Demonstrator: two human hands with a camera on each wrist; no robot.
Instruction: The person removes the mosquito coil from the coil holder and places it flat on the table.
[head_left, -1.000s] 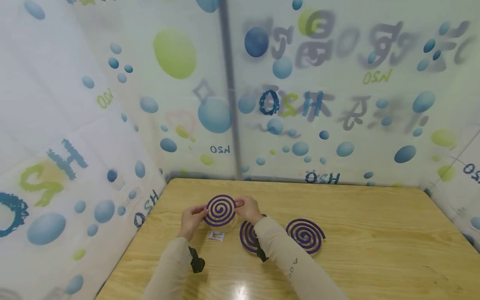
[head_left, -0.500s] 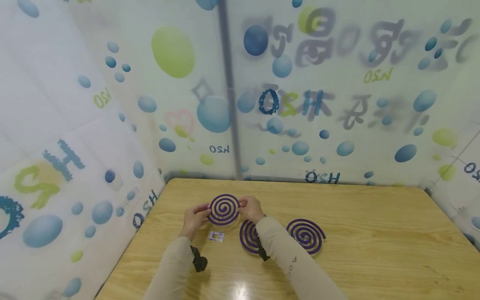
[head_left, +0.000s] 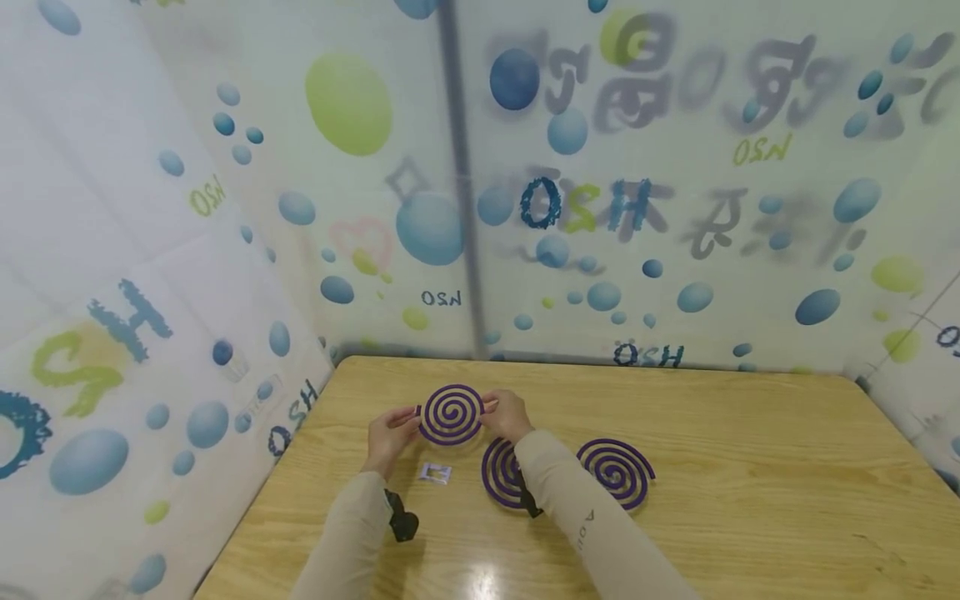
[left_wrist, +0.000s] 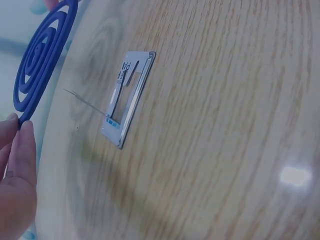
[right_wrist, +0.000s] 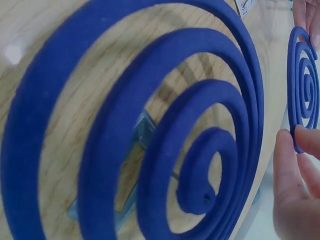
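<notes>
Left hand (head_left: 388, 437), right hand (head_left: 508, 415) pinch coil (head_left: 452, 413) toward tabletop (head_left: 750, 483) far-left corner; holding-up step, apparently; next likely wants even support.

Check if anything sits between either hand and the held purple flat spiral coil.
Nothing visible does: left hand and right hand pinch the coil directly at opposite edges. The silvery rectangular metal plate lies apart.

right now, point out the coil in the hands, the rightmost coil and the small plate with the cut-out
Held coil (head_left: 452, 413): head view, the inner end of its spiral.
Rightmost coil (head_left: 613, 474): head view, the inner end of its spiral.
Small plate (left_wrist: 134, 103): left wrist view, the long bar beside its cut-out.
</notes>
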